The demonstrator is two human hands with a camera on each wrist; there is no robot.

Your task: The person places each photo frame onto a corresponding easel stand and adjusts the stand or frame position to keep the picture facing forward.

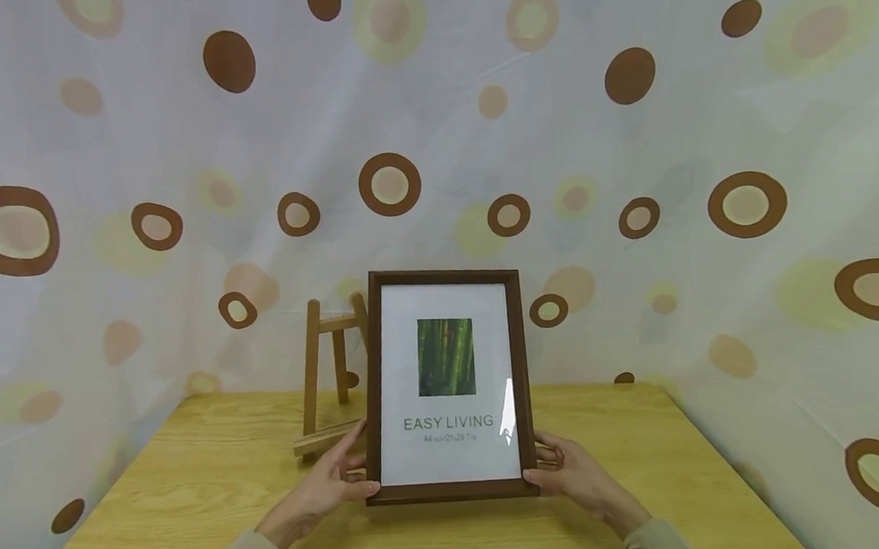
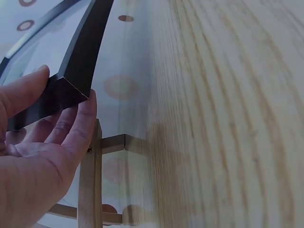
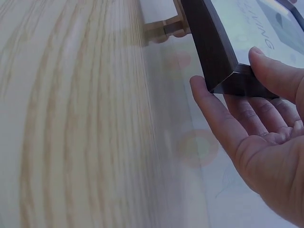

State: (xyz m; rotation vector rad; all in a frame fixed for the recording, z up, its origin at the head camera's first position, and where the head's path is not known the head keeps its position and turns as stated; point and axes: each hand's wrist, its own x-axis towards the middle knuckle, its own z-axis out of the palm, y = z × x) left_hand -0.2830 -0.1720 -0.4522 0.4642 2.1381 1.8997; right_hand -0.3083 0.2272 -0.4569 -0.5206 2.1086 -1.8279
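A dark brown picture frame (image 1: 451, 491) is held upright between both hands, its glazed front facing me. Behind the glass is a white sheet with a green bamboo picture and the words "EASY LIVING". My left hand (image 1: 330, 486) grips the lower left side, thumb on the front and fingers behind. On the lower right side my right hand (image 1: 575, 476) grips in the same way. In both wrist views the frame's lower corners are raised above the tabletop. A small wooden easel (image 1: 309, 381) stands behind and left of the frame, which hides its right part.
The light wood table (image 1: 219, 477) reaches back to a pale curtain (image 1: 446, 116) patterned with brown, beige and yellow-green dots. The same cloth hangs along the left and right sides of the table.
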